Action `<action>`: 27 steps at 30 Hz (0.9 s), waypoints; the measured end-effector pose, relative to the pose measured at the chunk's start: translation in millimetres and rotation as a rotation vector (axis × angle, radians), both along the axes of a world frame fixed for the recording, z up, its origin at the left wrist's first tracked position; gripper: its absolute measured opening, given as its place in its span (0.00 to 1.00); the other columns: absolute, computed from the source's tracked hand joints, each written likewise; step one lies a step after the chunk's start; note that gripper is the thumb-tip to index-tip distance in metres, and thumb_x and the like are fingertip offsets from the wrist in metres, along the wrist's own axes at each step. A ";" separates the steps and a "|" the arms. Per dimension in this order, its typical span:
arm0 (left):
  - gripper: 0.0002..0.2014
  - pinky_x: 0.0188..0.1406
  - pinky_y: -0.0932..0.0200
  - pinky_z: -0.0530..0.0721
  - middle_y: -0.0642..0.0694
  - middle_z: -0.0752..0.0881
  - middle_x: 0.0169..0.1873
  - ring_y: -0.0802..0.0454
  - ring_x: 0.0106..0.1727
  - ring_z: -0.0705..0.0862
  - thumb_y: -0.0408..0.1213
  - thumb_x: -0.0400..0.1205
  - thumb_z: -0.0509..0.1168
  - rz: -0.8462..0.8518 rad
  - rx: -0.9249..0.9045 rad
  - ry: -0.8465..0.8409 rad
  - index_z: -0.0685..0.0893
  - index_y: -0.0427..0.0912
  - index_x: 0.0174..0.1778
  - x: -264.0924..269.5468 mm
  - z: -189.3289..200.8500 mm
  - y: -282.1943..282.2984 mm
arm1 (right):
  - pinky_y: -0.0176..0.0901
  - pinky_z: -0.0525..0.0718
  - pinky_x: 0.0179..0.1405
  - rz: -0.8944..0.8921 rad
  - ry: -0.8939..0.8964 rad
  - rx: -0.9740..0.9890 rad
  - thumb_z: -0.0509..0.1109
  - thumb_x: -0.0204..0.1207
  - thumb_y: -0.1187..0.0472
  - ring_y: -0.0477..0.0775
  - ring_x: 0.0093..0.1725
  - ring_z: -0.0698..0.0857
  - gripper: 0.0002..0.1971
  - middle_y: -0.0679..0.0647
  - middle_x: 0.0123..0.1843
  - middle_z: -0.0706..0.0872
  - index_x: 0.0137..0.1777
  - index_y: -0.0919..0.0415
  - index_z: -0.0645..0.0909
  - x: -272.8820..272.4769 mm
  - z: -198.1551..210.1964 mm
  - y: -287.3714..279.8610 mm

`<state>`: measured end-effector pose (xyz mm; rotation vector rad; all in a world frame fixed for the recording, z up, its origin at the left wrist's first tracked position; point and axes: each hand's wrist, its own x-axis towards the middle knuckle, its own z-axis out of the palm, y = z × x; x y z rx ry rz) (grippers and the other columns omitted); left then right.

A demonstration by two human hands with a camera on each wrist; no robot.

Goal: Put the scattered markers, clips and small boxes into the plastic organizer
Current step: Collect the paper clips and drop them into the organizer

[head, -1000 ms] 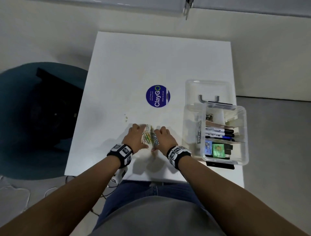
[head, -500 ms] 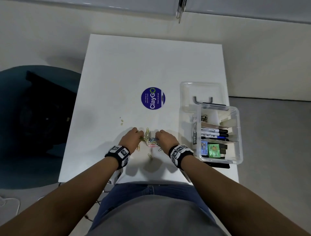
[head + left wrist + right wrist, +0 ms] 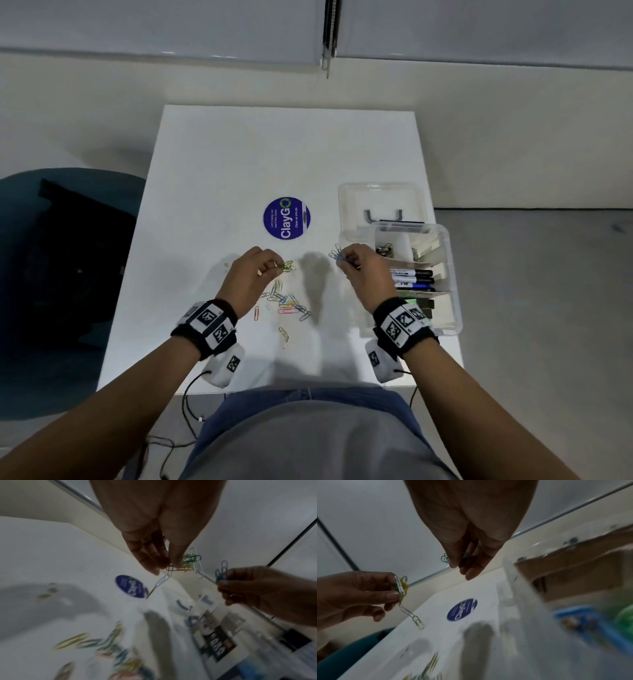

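**Two pinches of clips above the bench**

Above the white bench (image 3: 239,154), the left hand (image 3: 251,270) pinches a yellow-green clip bunch (image 3: 287,266) between thumb and fingertips, with two linked clips dangling below in the wrist views. Further right, the right hand (image 3: 361,270) pinches a blue clip bunch (image 3: 335,254) just beside the plastic organizer (image 3: 452,274), where markers (image 3: 412,278) and small boxes already lie. More loose clips (image 3: 286,303) lie on the bench between the wrists.

The dangling chain looks the likeliest trouble: hooked only loosely, it could slip off in transit or snag on the organizer's wall. A thin pinch on many clips may shed some too.

The organizer sits at the bench's right edge, its open lid (image 3: 380,202) beyond it. Open bench lies left and far, past the round sticker (image 3: 287,218).
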<state>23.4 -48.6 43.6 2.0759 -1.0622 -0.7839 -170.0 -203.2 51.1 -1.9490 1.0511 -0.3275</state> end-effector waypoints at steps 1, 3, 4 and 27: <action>0.05 0.45 0.69 0.81 0.49 0.83 0.44 0.59 0.44 0.83 0.34 0.80 0.70 0.003 -0.042 0.020 0.85 0.51 0.46 -7.4 11.3 -9.5 | 0.35 0.82 0.42 -0.039 -0.028 -0.007 0.73 0.77 0.64 0.50 0.40 0.84 0.04 0.53 0.42 0.87 0.50 0.62 0.83 -7.7 7.2 -8.3; 0.06 0.46 0.63 0.84 0.49 0.84 0.44 0.60 0.45 0.82 0.35 0.80 0.70 -0.011 -0.124 0.064 0.85 0.52 0.47 -25.2 29.8 -32.3 | 0.37 0.85 0.43 -0.127 -0.073 -0.026 0.74 0.77 0.64 0.51 0.40 0.85 0.04 0.54 0.42 0.88 0.49 0.61 0.83 -25.1 18.1 -26.9; 0.06 0.46 0.58 0.86 0.49 0.84 0.45 0.60 0.45 0.82 0.35 0.80 0.70 -0.023 -0.158 0.084 0.85 0.51 0.48 -35.5 36.8 -46.4 | 0.34 0.85 0.42 -0.164 -0.084 -0.039 0.73 0.77 0.64 0.50 0.39 0.86 0.04 0.53 0.41 0.88 0.49 0.61 0.84 -35.4 22.1 -37.5; 0.07 0.56 0.53 0.81 0.43 0.90 0.46 0.47 0.48 0.86 0.33 0.80 0.65 -0.254 0.015 -0.069 0.88 0.43 0.51 -174.0 16.1 -242.5 | 0.40 0.79 0.43 -0.199 0.397 -0.088 0.69 0.77 0.65 0.62 0.50 0.87 0.08 0.61 0.50 0.90 0.54 0.62 0.85 -106.5 3.5 -145.8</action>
